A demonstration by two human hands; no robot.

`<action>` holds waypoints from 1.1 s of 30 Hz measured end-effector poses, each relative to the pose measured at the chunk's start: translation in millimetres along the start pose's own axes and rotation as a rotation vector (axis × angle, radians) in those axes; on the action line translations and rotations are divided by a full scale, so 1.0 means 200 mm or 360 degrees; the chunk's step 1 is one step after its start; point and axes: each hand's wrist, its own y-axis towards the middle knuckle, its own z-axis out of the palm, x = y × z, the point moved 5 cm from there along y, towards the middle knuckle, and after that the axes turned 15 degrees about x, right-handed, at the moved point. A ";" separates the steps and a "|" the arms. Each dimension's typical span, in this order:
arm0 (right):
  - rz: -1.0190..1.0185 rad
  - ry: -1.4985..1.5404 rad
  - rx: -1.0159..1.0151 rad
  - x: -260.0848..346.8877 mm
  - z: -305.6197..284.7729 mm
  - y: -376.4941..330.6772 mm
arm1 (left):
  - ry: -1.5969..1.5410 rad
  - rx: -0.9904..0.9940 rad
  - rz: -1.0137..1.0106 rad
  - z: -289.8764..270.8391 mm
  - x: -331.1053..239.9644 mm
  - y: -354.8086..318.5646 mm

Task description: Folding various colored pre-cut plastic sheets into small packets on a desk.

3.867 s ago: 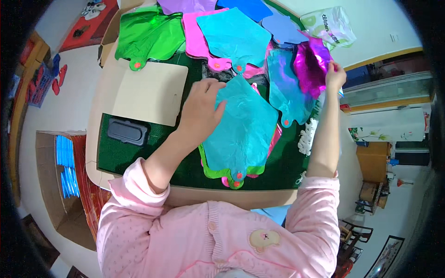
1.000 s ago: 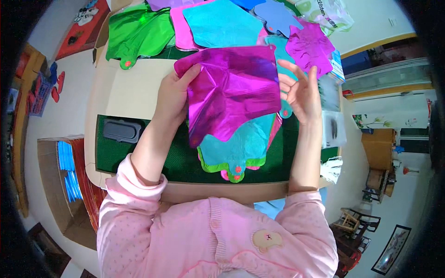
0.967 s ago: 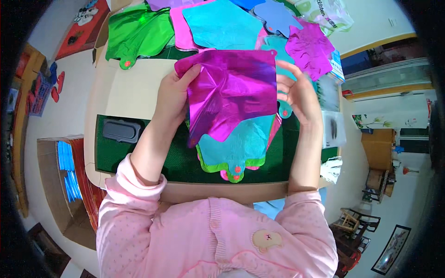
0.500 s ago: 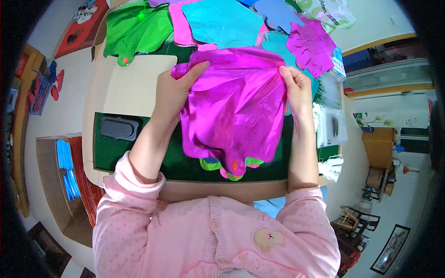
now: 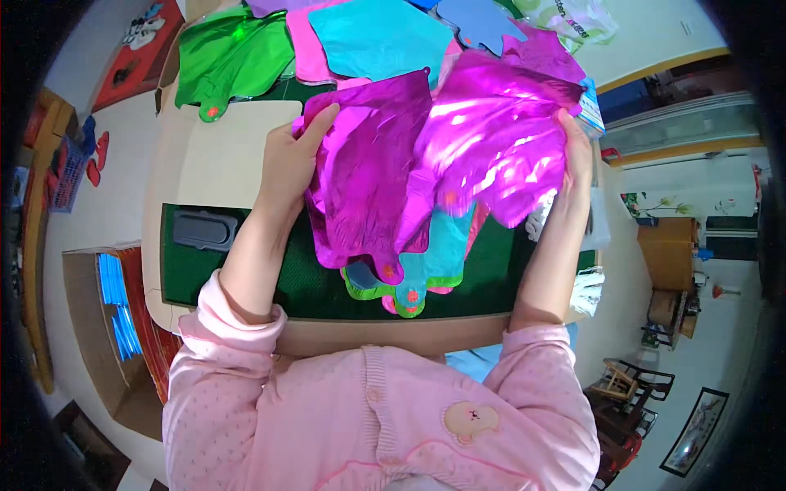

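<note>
My left hand [image 5: 293, 159] is closed on the upper left edge of a magenta flat foil balloon [image 5: 368, 164], its thumb on top. Over to the right, my right hand [image 5: 578, 151] pinches the edge of a second magenta foil balloon [image 5: 503, 123], which is creased and shiny. The two balloons spread apart from each other and still touch or overlap around the middle. Beneath them lies a stack with a teal foil balloon [image 5: 446, 245] on it; green and pink edges peek out below, by small tabs with orange-red spots.
More flat foil balloons lie along the far side: a green one [image 5: 229, 61], a teal one [image 5: 381, 37] and a blue-grey one [image 5: 479, 24]. A black case [image 5: 205, 229] rests on the green mat [image 5: 307, 286]. White strings [image 5: 587, 290] hang at the right edge.
My right hand has moved right, drawing one magenta balloon away from the other. The teal balloon beneath now shows. My left hand has stayed nearly in place.
</note>
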 end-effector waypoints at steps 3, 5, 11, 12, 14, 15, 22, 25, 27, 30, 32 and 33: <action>0.0076 0.0197 -0.0277 -0.08 -0.54 0.23 | -0.0086 0.0086 -0.0014 0.06 0.01 0.02; -0.0004 0.0259 -0.0239 -0.10 -0.76 0.36 | -0.0069 0.0120 -0.0046 0.08 0.00 0.01; -0.0243 -0.0910 -0.0821 0.16 -1.06 0.48 | -0.0089 0.0201 -0.0032 0.12 0.00 0.01; -0.0231 -0.0902 -0.0806 0.15 -1.00 0.50 | -0.0119 0.0207 -0.0027 0.12 0.01 0.02; -0.0630 -0.2226 -0.1068 0.28 -0.61 0.43 | -0.0065 0.0173 -0.0043 0.09 0.01 0.00; -0.0697 -0.2299 -0.0551 0.22 -0.38 0.41 | -0.0017 0.0157 -0.0060 0.08 0.00 -0.01; -0.0245 -0.2843 0.0438 -0.21 0.24 0.05 | -0.0038 0.0190 -0.0139 0.09 0.00 -0.02; -0.0145 -0.2621 0.0369 -0.18 0.01 0.28 | -0.0087 0.0206 -0.0112 0.11 -0.01 -0.01; -0.0214 -0.2570 0.0313 -0.14 -0.10 0.40 | -0.0094 0.0209 -0.0087 0.12 -0.01 -0.01; -0.0549 -0.2444 0.0186 -0.05 -0.03 0.39 | -0.0094 0.0206 -0.0062 0.11 0.01 0.00; -0.0284 -0.1667 0.0477 -0.11 0.19 0.27 | -0.0055 0.0189 -0.0092 0.09 0.01 -0.01; -0.0005 -0.1033 0.0732 -0.18 0.38 0.17 | -0.0015 0.0168 -0.0126 0.07 0.02 -0.03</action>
